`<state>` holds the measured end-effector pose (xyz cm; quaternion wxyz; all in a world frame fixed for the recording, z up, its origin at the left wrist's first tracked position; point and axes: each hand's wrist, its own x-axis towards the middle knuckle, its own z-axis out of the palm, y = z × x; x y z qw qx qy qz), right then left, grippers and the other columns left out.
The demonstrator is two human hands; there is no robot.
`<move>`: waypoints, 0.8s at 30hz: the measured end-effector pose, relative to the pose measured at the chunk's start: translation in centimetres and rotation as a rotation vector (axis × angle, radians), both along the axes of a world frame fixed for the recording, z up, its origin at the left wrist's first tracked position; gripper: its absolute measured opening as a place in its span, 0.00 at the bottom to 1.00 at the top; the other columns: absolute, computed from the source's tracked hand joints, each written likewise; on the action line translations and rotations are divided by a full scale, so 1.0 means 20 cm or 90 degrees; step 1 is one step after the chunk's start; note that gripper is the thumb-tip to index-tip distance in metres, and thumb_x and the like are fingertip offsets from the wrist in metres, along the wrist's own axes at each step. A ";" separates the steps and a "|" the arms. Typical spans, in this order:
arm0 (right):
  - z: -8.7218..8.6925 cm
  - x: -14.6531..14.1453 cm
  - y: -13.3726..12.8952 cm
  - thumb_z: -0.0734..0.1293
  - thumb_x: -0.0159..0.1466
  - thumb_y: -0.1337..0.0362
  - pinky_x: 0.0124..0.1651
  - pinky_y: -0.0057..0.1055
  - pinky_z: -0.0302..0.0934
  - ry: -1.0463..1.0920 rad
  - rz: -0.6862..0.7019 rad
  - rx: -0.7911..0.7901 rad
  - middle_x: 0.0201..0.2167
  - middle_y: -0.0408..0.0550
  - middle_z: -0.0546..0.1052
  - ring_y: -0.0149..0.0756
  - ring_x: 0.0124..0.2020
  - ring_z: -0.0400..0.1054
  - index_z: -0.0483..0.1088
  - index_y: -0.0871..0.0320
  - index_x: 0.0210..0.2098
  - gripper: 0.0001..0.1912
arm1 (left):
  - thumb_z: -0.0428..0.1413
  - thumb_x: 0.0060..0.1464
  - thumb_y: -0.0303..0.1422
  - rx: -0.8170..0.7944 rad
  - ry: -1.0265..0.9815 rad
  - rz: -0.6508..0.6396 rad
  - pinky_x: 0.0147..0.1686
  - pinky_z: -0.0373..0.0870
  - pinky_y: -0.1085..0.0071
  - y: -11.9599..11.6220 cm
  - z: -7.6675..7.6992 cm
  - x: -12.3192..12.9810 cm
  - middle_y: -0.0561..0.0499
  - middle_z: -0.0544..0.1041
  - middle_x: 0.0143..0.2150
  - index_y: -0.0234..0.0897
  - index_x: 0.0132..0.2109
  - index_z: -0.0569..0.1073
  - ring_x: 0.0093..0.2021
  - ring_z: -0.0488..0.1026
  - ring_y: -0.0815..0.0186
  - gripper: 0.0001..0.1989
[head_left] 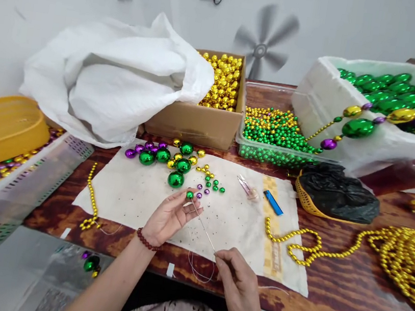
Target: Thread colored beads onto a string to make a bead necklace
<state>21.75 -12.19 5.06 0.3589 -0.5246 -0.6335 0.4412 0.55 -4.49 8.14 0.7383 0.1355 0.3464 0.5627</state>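
Between the fingertips of my left hand [173, 211] is a shiny green bead [190, 195]. My right hand [238, 283] pinches the near end of a long thin needle [204, 231], whose far tip reaches the green bead; whether it has entered the hole I cannot tell. A loop of thin thread [191, 269] hangs below the needle. Just beyond my left hand, large green beads [176, 179], purple beads [130, 153] and gold beads [193, 160] lie on a white cloth [127, 201], with small purple, green and gold ones beside them.
Thread snips [244, 185] and a blue strip [273, 203] lie right on the cloth. Gold bead strands [405, 260] pile at the right; a short strand [92, 196] lies left. Behind stand a carton [192, 125], a clear bin [281, 153] and a foam box [310, 82].
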 end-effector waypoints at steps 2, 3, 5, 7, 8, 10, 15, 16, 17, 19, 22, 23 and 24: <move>-0.01 0.00 0.00 0.60 0.72 0.58 0.32 0.26 0.61 -0.006 0.007 0.006 0.28 0.44 0.69 0.33 0.29 0.67 0.72 0.56 0.36 0.13 | 0.61 0.57 0.30 -0.005 -0.009 0.002 0.52 0.76 0.62 0.00 -0.01 -0.01 0.49 0.79 0.39 0.34 0.47 0.79 0.39 0.78 0.67 0.10; -0.01 0.00 0.00 0.60 0.72 0.58 0.32 0.26 0.61 -0.010 0.009 0.011 0.28 0.44 0.69 0.33 0.29 0.67 0.72 0.56 0.36 0.13 | 0.61 0.57 0.30 -0.004 -0.010 0.003 0.52 0.76 0.62 0.00 -0.01 -0.01 0.49 0.79 0.39 0.34 0.46 0.79 0.39 0.78 0.67 0.10; -0.03 0.00 0.00 0.60 0.72 0.58 0.32 0.26 0.61 -0.015 0.016 0.018 0.27 0.43 0.69 0.33 0.28 0.67 0.72 0.56 0.36 0.13 | 0.62 0.57 0.30 0.000 -0.003 0.004 0.52 0.76 0.61 0.00 -0.01 -0.02 0.49 0.79 0.39 0.34 0.46 0.79 0.39 0.78 0.67 0.10; -0.03 0.00 0.00 0.60 0.71 0.58 0.32 0.26 0.61 -0.017 0.015 0.019 0.27 0.43 0.70 0.32 0.28 0.66 0.72 0.56 0.36 0.13 | 0.63 0.56 0.31 0.003 0.014 0.003 0.52 0.75 0.61 0.00 -0.01 -0.03 0.49 0.80 0.38 0.34 0.46 0.79 0.39 0.78 0.66 0.11; -0.04 -0.01 -0.01 0.60 0.71 0.58 0.32 0.26 0.61 -0.016 0.011 0.015 0.27 0.43 0.70 0.32 0.28 0.66 0.72 0.56 0.36 0.13 | 0.64 0.55 0.31 0.005 0.027 0.002 0.52 0.75 0.61 -0.01 -0.01 -0.02 0.49 0.80 0.37 0.34 0.47 0.79 0.39 0.79 0.66 0.12; -0.05 -0.03 0.00 0.60 0.71 0.57 0.31 0.26 0.61 -0.007 0.000 0.001 0.27 0.44 0.71 0.33 0.27 0.66 0.72 0.56 0.35 0.14 | 0.66 0.53 0.32 0.015 0.074 -0.005 0.50 0.75 0.62 -0.03 0.00 0.00 0.49 0.80 0.36 0.35 0.47 0.78 0.39 0.79 0.65 0.14; -0.11 -0.14 0.03 0.61 0.70 0.51 0.26 0.26 0.59 0.079 -0.026 -0.074 0.24 0.43 0.70 0.32 0.24 0.64 0.71 0.56 0.36 0.16 | 0.66 0.51 0.39 0.115 0.360 -0.069 0.45 0.74 0.65 -0.09 -0.03 -0.01 0.49 0.79 0.38 0.36 0.45 0.78 0.39 0.77 0.64 0.16; -0.11 -0.15 0.04 0.62 0.70 0.50 0.25 0.25 0.59 0.100 -0.032 -0.086 0.24 0.43 0.70 0.32 0.23 0.64 0.71 0.56 0.37 0.16 | 0.64 0.53 0.40 0.133 0.441 -0.054 0.45 0.74 0.65 -0.07 -0.04 -0.06 0.47 0.79 0.40 0.36 0.46 0.78 0.40 0.77 0.63 0.16; -0.12 -0.17 0.05 0.62 0.69 0.50 0.24 0.25 0.58 0.118 -0.039 -0.094 0.23 0.42 0.70 0.32 0.23 0.63 0.71 0.56 0.38 0.16 | 0.62 0.55 0.40 0.137 0.538 -0.014 0.46 0.74 0.65 -0.04 -0.06 -0.13 0.46 0.80 0.41 0.36 0.47 0.78 0.42 0.77 0.62 0.15; -0.14 -0.19 0.06 0.63 0.69 0.49 0.24 0.25 0.58 0.139 -0.042 -0.103 0.23 0.42 0.70 0.32 0.22 0.63 0.71 0.56 0.38 0.17 | 0.56 0.59 0.38 0.105 0.759 0.125 0.46 0.74 0.64 0.05 -0.07 -0.34 0.44 0.80 0.44 0.36 0.49 0.77 0.45 0.77 0.60 0.14; -0.16 -0.19 0.06 0.64 0.68 0.49 0.25 0.26 0.59 0.142 -0.031 -0.113 0.22 0.43 0.70 0.32 0.22 0.63 0.71 0.57 0.37 0.17 | 0.52 0.58 0.30 0.011 0.980 0.273 0.54 0.70 0.58 0.22 -0.07 -0.71 0.41 0.77 0.50 0.34 0.49 0.75 0.51 0.74 0.56 0.14; -0.17 -0.18 0.06 0.64 0.68 0.49 0.24 0.26 0.59 0.141 -0.026 -0.117 0.22 0.43 0.70 0.32 0.22 0.62 0.71 0.57 0.38 0.17 | 0.52 0.56 0.29 -0.011 1.016 0.291 0.56 0.68 0.55 0.27 -0.07 -0.81 0.40 0.76 0.52 0.34 0.50 0.74 0.53 0.73 0.54 0.15; -0.19 -0.18 0.05 0.64 0.67 0.49 0.24 0.26 0.59 0.140 -0.024 -0.120 0.21 0.43 0.71 0.32 0.21 0.62 0.71 0.57 0.38 0.17 | 0.53 0.55 0.28 -0.030 1.044 0.298 0.58 0.66 0.52 0.31 -0.07 -0.89 0.38 0.75 0.54 0.33 0.51 0.74 0.54 0.72 0.52 0.16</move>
